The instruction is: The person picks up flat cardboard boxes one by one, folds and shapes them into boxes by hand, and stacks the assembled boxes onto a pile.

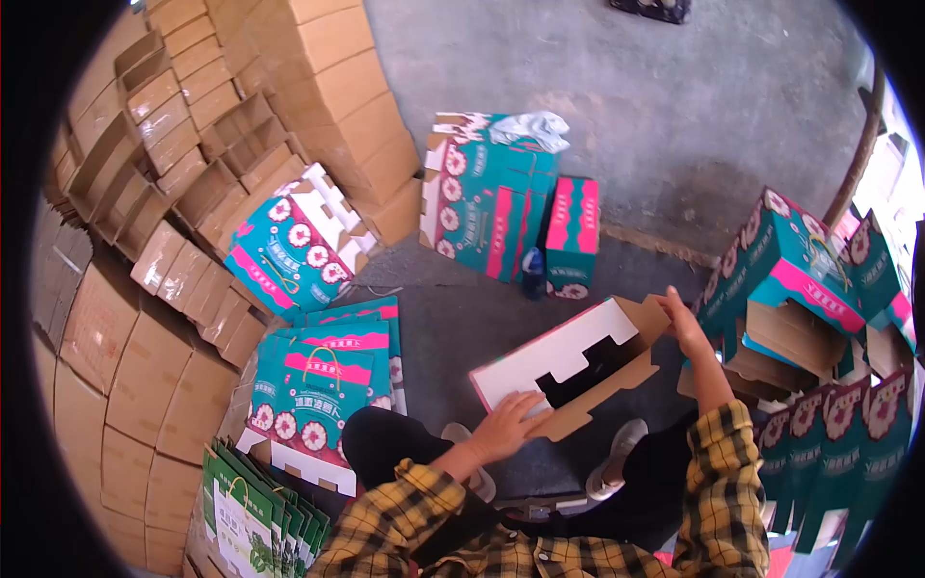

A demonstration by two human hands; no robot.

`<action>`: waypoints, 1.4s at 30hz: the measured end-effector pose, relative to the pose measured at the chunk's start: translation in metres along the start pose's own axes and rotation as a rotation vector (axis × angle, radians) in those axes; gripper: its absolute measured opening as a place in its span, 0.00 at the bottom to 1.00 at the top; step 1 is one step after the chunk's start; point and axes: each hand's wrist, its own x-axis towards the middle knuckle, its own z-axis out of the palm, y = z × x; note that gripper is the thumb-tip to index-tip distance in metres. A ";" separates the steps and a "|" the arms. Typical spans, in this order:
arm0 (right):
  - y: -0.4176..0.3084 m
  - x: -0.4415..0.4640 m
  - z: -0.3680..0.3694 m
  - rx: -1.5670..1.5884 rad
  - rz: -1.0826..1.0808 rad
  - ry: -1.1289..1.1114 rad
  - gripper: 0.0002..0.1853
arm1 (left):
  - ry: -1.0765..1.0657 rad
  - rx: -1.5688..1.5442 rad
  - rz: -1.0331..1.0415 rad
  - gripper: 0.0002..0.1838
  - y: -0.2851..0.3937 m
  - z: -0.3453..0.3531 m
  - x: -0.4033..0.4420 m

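Observation:
Between my knees a carton (559, 361) lies tilted, with its white side up and its open, notched brown flaps facing me. My left hand (503, 424) rests on its near left corner, fingers spread over the white edge and a flap. At the carton's far right end, my right hand (682, 326) holds the raised brown end flap, fingers bent over its edge. The inside of the carton looks dark, and its contents cannot be made out.
Flat teal cartons (323, 385) lie at left beside green bags (255, 511). Brown boxes (145, 385) are stacked far left. Ahead are a teal stack (472, 207), a pink-and-teal box (574, 231) and a blue bottle (533, 274). Assembled teal boxes (805, 275) crowd the right.

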 end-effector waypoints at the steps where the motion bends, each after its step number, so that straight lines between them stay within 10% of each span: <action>1: 0.004 0.003 0.004 -0.084 0.007 -0.073 0.42 | 0.001 0.019 0.072 0.24 -0.009 0.002 0.000; 5: 0.017 0.004 0.003 -0.362 0.099 -0.259 0.40 | -0.038 0.079 0.172 0.18 -0.021 -0.009 0.009; 13: 0.006 -0.024 0.010 -0.385 0.029 -0.387 0.41 | 0.090 -0.209 -0.302 0.20 -0.026 0.001 0.003; 19: 0.016 -0.032 0.031 -1.076 -0.381 -0.259 0.30 | 0.406 -0.414 -0.587 0.27 0.008 0.011 0.025; 25: 0.002 -0.043 0.055 -1.413 -0.456 -0.280 0.34 | 0.107 0.383 -0.321 0.30 0.011 0.011 0.027; 29: 0.024 -0.045 0.052 -1.460 -0.783 -0.248 0.36 | -0.082 0.220 -0.271 0.35 0.015 0.011 0.028; 42: 0.018 -0.048 0.059 -1.656 -0.623 -0.407 0.36 | -0.164 0.071 -0.268 0.30 0.009 0.021 0.025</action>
